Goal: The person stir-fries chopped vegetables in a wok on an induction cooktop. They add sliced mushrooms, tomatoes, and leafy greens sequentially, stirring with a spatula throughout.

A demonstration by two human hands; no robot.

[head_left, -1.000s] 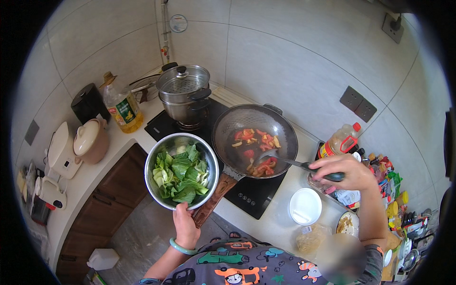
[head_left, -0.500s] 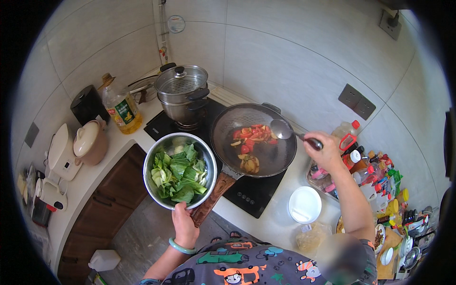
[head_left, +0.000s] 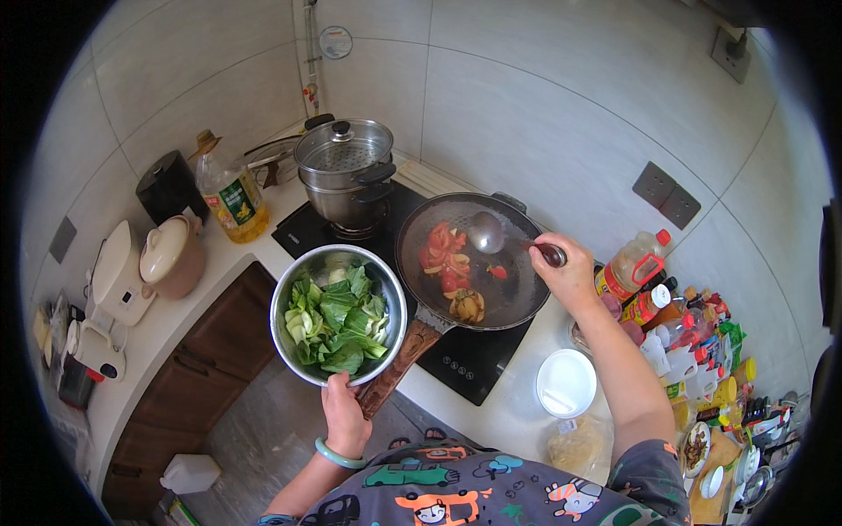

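Note:
My left hand grips the near rim of a metal bowl, holding it up just left of the wok. Chopped leafy greens fill this bowl. In my right hand is the dark handle of a metal ladle, whose head is over the far part of the wok. Cut tomatoes lie in the wok's left half, with yellowish-brown pieces at its near side. The wok's wooden handle points toward me, passing beside the bowl and partly hidden near my left hand.
A lidded steamer pot stands on the black cooktop behind the bowl. An oil bottle is at the left. To the right are a white bowl, a plastic bag and many seasoning bottles.
My right hand has drawn the ladle leftward and a little farther back. The tomatoes are gathered more to the left of the wok, with one piece apart. The view has shifted slightly.

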